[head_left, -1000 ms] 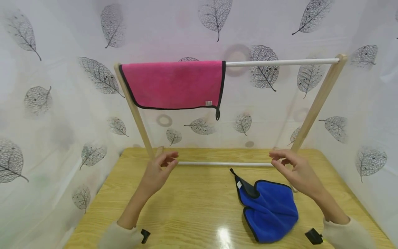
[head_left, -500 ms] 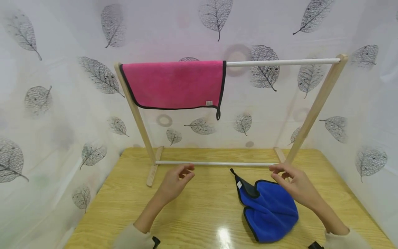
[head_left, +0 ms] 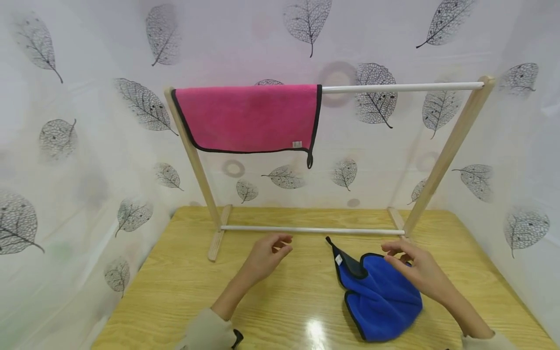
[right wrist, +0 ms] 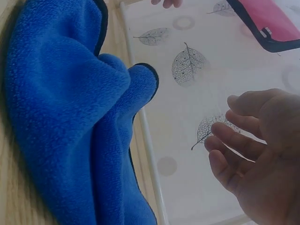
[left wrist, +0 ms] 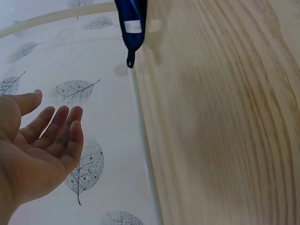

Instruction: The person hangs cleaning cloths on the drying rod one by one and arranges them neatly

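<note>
Left hand (head_left: 266, 255) in the air over the table (head_left: 175, 291), near the lower rail (head_left: 306, 229) of a rack (head_left: 452, 146) and to the left of a blue cloth (head_left: 387, 304). Right hand (head_left: 413, 267) at the upper right edge of that cloth, partly covering it in the head view but apart from the fabric in the right wrist view. Both hands well apart from each other, fingers loosely bent, with a gap between thumb and fingertips on each. Blue cloth crumpled on the right part of the table, one corner folded to a dark face with a white label (head_left: 339, 260) and a black loop (head_left: 329, 240) toward the lower rail. Between wooden posts, a white upper rail (head_left: 402, 87); draped over its left part, a black-edged pink cloth (head_left: 249, 119), with a small pale tag (head_left: 297, 144) near its lower right corner and a dark hanging loop (head_left: 309, 160). Below both wrists, pale sleeves (head_left: 205, 333). Behind and at both sides, a whitish sheet (head_left: 87, 194) with dark leaf prints.
</note>
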`<control>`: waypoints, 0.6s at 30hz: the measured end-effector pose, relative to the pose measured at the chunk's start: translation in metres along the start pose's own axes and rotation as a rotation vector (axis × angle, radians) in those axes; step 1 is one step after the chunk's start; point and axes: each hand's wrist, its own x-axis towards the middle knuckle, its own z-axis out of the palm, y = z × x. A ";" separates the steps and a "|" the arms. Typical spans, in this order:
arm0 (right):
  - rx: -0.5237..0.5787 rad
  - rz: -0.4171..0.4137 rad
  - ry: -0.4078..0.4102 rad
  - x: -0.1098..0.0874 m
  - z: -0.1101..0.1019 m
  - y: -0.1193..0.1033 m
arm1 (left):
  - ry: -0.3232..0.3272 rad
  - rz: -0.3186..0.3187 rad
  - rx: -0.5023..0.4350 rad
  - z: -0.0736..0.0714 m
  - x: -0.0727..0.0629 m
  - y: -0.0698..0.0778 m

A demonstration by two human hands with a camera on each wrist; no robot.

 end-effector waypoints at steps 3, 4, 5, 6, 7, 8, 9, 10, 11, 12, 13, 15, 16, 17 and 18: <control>0.001 0.022 0.000 -0.004 0.001 0.003 | -0.016 -0.008 -0.012 0.010 0.004 -0.003; -0.003 0.029 0.000 -0.005 0.001 0.003 | -0.020 -0.010 -0.016 0.013 0.005 -0.005; -0.006 0.036 -0.001 -0.007 0.001 0.005 | -0.024 -0.017 -0.016 0.017 0.006 -0.006; -0.009 0.041 -0.001 -0.008 0.001 0.006 | -0.027 -0.023 -0.015 0.020 0.007 -0.007; -0.012 0.043 -0.001 -0.009 0.002 0.007 | -0.029 -0.029 -0.012 0.023 0.009 -0.008; -0.014 0.044 -0.001 -0.010 0.002 0.009 | -0.030 -0.037 -0.009 0.026 0.010 -0.009; -0.017 0.039 0.002 -0.010 0.002 0.010 | -0.031 -0.043 -0.009 0.029 0.012 -0.010; -0.023 0.035 0.009 -0.011 0.003 0.012 | -0.032 -0.051 -0.009 0.032 0.013 -0.011; -0.027 0.033 0.015 -0.011 0.003 0.014 | -0.032 -0.062 -0.009 0.034 0.015 -0.012; -0.034 0.032 0.026 -0.011 0.004 0.015 | -0.031 -0.069 -0.008 0.036 0.017 -0.012; -0.045 0.032 0.035 -0.011 0.004 0.017 | -0.031 -0.075 -0.004 0.038 0.019 -0.013; -0.072 0.035 0.051 -0.011 0.004 0.020 | -0.034 -0.076 0.001 0.043 0.023 -0.014; -0.089 0.040 0.059 -0.011 0.004 0.022 | -0.036 -0.081 0.007 0.045 0.025 -0.014; -0.103 0.045 0.063 -0.011 0.004 0.023 | -0.038 -0.083 0.013 0.048 0.027 -0.014; -0.115 0.048 0.068 -0.011 0.004 0.025 | -0.039 -0.085 0.019 0.050 0.030 -0.015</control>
